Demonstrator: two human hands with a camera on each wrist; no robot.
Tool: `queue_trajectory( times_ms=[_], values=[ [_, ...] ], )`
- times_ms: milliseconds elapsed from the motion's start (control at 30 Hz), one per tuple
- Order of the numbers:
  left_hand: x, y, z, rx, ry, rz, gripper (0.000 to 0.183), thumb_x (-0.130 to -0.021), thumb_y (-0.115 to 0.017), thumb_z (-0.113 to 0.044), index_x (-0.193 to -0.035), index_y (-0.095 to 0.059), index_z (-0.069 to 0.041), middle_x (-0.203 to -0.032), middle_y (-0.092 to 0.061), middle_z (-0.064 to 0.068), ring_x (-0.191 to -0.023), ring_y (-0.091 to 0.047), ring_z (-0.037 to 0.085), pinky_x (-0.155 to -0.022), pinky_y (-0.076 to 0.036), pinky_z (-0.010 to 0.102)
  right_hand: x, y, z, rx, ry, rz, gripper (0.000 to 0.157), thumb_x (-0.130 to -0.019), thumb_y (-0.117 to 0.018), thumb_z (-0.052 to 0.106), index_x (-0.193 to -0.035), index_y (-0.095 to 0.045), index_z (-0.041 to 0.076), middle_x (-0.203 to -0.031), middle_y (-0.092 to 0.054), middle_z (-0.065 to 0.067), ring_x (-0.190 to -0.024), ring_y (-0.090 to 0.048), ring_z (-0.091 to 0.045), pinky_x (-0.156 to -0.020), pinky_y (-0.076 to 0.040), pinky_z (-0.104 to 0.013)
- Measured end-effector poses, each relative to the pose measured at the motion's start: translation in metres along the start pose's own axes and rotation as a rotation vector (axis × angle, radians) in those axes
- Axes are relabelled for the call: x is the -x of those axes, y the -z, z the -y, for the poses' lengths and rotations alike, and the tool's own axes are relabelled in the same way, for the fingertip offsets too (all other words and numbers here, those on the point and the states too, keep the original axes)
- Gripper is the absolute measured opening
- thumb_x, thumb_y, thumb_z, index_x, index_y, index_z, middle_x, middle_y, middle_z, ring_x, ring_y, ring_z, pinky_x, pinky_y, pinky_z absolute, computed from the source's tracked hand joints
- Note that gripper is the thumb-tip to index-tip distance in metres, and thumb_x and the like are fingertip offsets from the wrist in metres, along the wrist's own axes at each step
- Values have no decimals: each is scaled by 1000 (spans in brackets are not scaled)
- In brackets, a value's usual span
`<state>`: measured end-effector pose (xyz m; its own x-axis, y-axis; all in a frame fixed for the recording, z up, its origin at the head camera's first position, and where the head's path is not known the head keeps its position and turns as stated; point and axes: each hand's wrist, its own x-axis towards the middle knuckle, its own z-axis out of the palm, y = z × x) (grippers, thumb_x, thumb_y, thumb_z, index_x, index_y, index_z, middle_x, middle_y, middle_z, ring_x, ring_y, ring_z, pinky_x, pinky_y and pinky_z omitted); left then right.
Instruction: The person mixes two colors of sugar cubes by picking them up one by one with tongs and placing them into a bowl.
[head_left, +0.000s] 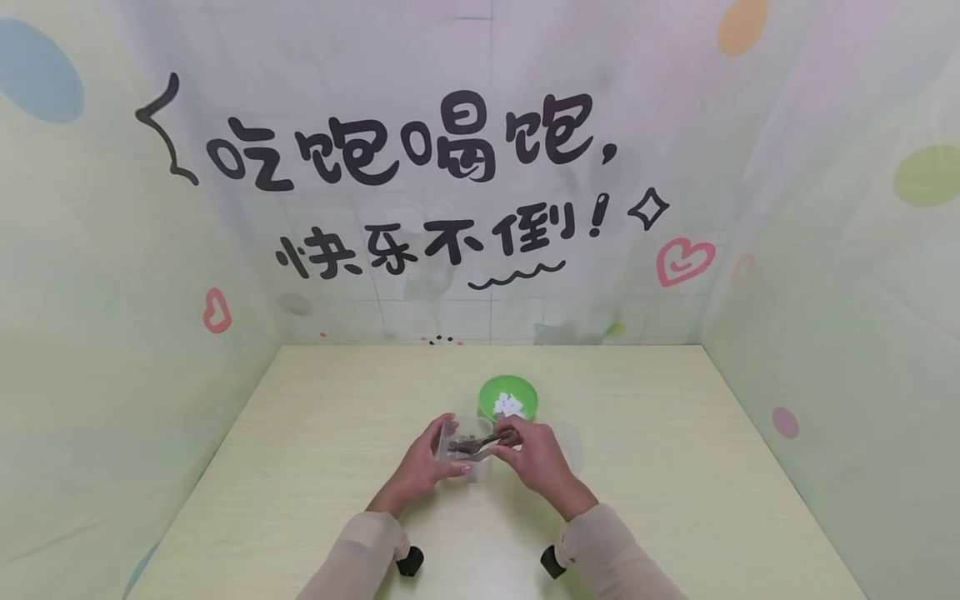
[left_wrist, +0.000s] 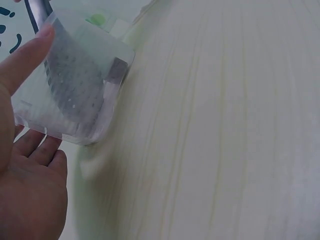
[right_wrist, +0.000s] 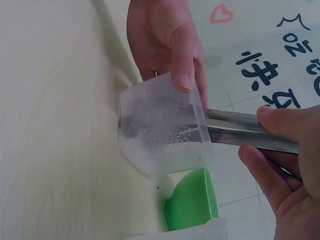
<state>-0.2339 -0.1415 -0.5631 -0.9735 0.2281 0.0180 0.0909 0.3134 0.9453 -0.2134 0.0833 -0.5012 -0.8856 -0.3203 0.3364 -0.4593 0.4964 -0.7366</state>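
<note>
Landmark: green bowl (head_left: 491,415), on the table (head_left: 637,467), small pile of white cubes (head_left: 507,405) in it. Clear plastic container (right_wrist: 155,157) sits on the person's side of the green bowl and a bit left of it, opening up; whether its base touches the table, cannot tell. Left hand (head_left: 420,462), left of the green bowl and nearer the person, grips the container: thumb against one wall, other fingers against the opposite side and lower edge. Right hand (head_left: 543,454), on the person's side of the green bowl and slightly right, holds metal tongs (right_wrist: 242,139); fingers clamped on the tong arms, thumb on one side, fingers on the other. Tongs reach from the right hand into the container, on the person's side of the green bowl; perforated heads inside, seen blurry through the walls. Small dark block (left_wrist: 117,70) shows in a lower corner of the container; whether the tongs pinch it, cannot tell. Translucent item (head_left: 572,446) right of the green bowl, partly behind the right hand, kind unclear. Beige sleeves (head_left: 618,550) on both arms, well toward the person from the green bowl. Printed backdrop (head_left: 480,200) with black lettering beyond the green bowl.
</note>
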Motion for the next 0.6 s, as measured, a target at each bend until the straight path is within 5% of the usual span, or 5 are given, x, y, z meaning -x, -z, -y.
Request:
queue_trajectory(
  times_ms=[600],
  values=[
    [-2,-1,2,-14,29,-6,96,-72,-87,-18,-151,-33,-14,-151,-37,16,-141,-25,40,-113,-24,53,3,1,-3,1,4,-71,19,-82,-77,6,-97,-66,9,-89,-74,-6,-78,-71,-19,-63,-57,-24]
  ],
)
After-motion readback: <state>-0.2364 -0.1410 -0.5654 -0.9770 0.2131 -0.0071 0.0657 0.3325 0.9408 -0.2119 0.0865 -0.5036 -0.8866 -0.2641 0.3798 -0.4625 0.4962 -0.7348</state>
